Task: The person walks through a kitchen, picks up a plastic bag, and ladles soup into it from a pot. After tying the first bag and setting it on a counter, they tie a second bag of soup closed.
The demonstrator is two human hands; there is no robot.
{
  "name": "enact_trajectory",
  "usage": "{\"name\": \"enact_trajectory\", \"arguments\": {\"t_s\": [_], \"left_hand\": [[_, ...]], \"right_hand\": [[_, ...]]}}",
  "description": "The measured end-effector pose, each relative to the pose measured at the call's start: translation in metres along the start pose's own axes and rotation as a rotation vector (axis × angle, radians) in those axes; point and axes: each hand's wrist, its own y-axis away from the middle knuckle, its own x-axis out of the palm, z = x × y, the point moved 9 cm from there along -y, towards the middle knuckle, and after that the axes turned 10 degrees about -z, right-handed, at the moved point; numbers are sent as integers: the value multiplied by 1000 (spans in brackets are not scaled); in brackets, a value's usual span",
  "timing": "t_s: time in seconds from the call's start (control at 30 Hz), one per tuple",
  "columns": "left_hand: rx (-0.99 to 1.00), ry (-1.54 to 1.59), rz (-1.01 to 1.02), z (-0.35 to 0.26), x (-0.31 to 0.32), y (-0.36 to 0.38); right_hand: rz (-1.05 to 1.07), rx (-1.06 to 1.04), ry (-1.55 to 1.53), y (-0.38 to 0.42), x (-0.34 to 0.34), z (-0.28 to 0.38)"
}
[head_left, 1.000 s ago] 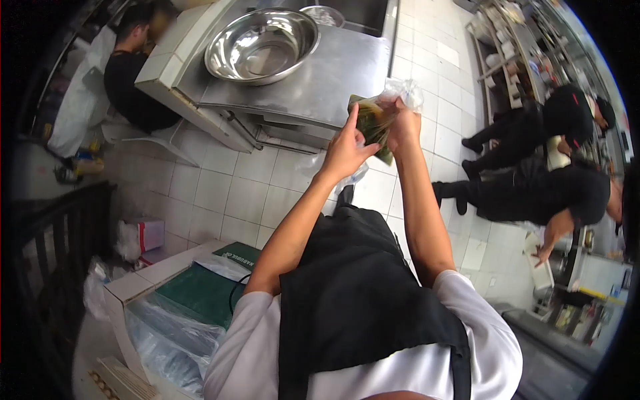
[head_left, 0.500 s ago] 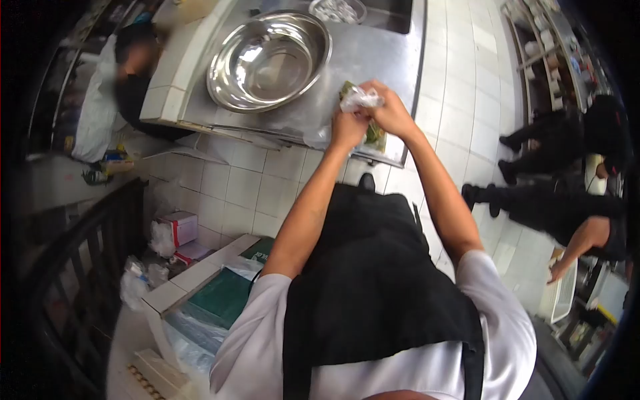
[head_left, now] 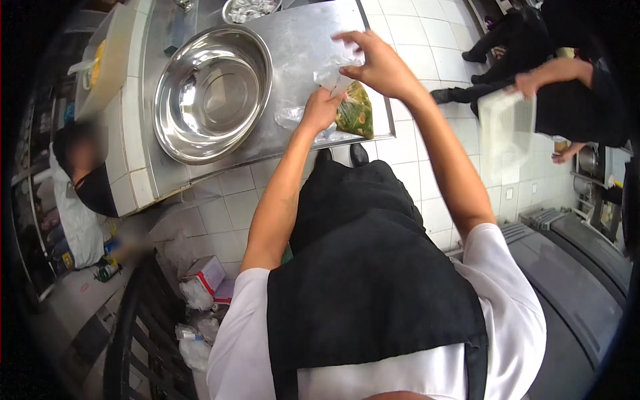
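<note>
A clear plastic bag (head_left: 355, 115) with green leafy food in it hangs near the front corner of the steel counter (head_left: 303, 47). My left hand (head_left: 321, 110) is closed round the gathered neck of this bag. Just above and to the right, my right hand (head_left: 381, 65) has its fingers spread and thumb apart, with nothing gripped between them. The bag's loose top (head_left: 331, 75) sticks up between the two hands. Beside my left wrist lies more crumpled clear plastic (head_left: 288, 119) on the counter.
A large steel basin (head_left: 230, 93) stands on the counter to the left, a smaller bowl (head_left: 250, 9) with pale pieces behind it. On the right, a person holds a white crate (head_left: 507, 127). Another person (head_left: 90, 167) is at the left. Grey lidded units (head_left: 553, 287) stand at the lower right.
My right hand has come away from the bag and its fingers have spread; my left hand keeps hold. The view has turned, and the white crate at the right is now lifted.
</note>
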Motion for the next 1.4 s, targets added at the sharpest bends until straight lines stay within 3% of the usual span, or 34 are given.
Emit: {"name": "enact_trajectory", "arguments": {"t_s": [0.07,0.1,0.17,0.23,0.3,0.33,0.4,0.53,0.6,0.67,0.7,0.73,0.83,1.0,1.07,1.1,1.17,1.2,1.27,1.4], "left_hand": [[92,-290,-31,3,4,-11],[100,-285,-11,-4,5,-11],[210,-263,22,-40,1,-9],[183,-293,71,-47,0,-12],[126,-323,125,-51,-5,-13],[136,-327,126,-49,-3,-10],[339,-206,-107,-67,-17,-5],[331,-179,-170,-79,-14,6],[330,-222,-82,-82,-2,8],[467,-201,-148,-96,-2,8],[313,-107,-79,-81,7,-3],[322,-119,-57,-72,16,-9],[201,270,-36,-48,25,-25],[308,34,-101,-59,4,-18],[354,35,-167,-64,-1,-21],[358,27,-165,-72,-2,-22],[411,6,-40,-91,4,-21],[414,-6,-34,-104,-1,-20],[474,-292,122,-134,6,-14],[524,-507,176,-178,4,-26]], "right_hand": [[-46,-582,141,15,-24,85],[-54,-565,153,17,-18,81],[175,-782,681,35,36,59],[592,-567,1088,25,61,-5],[724,-276,1059,18,42,-32],[642,-225,834,17,31,-32],[812,-70,516,25,30,-39],[650,116,300,17,-2,-11],[452,156,187,9,-10,-19],[333,-66,382,1,-7,-7],[337,-98,419,2,-3,4],[341,-128,454,3,-1,15],[224,-221,407,3,-14,39],[146,-36,306,2,-46,-27],[98,159,55,13,-53,-68],[93,157,48,17,-59,-70],[34,355,-161,35,-67,-87],[28,356,-174,41,-67,-89],[-36,521,-546,55,-62,-97],[-162,506,-727,84,-67,-82]]}}
